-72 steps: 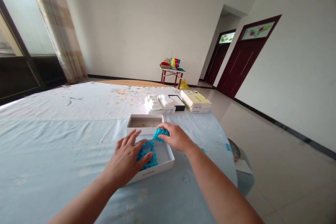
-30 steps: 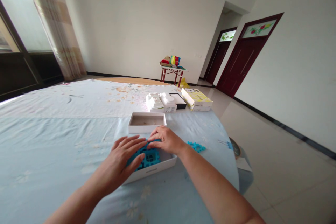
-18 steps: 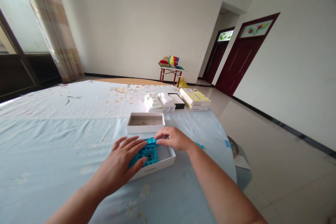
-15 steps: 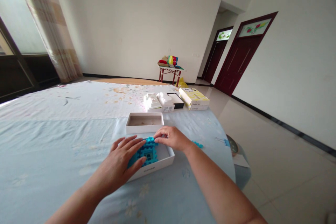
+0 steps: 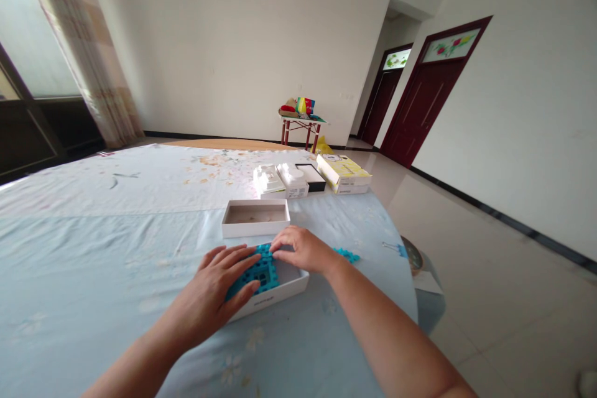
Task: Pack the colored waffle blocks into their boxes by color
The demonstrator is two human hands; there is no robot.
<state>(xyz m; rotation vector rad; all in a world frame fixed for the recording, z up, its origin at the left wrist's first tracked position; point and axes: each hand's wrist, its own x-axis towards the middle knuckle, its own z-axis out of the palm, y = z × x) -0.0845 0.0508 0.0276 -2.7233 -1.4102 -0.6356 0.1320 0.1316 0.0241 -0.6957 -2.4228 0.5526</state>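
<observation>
Blue plastic building pieces (image 5: pixel 267 276) with notched edges lie inside a white open box (image 5: pixel 284 288) on the table. My left hand (image 5: pixel 224 277) rests over the left part of the box, fingers stretched out and lying on the pieces, hiding some of them. At the box's far side, my right hand (image 5: pixel 301 250) pinches a blue notched piece (image 5: pixel 264 249) at its right edge, thumb and fingers close together. Another blue notched piece (image 5: pixel 347 254) lies on the tablecloth beyond my right wrist, partly covered by it.
An empty white box half (image 5: pixel 255 229) stands just beyond the box. Farther back are white molded packages (image 5: pixel 293 179), a black-edged tray (image 5: pixel 311 176) and a yellow-and-white box (image 5: pixel 344 174). The table's rounded edge (image 5: pixel 413 298) runs along the right, with a stool (image 5: pixel 431 298) below.
The blue piece at my right fingertips has gone lower and now lies flatter among the others in the box. My left hand has stayed almost still. The view has shifted slightly.
</observation>
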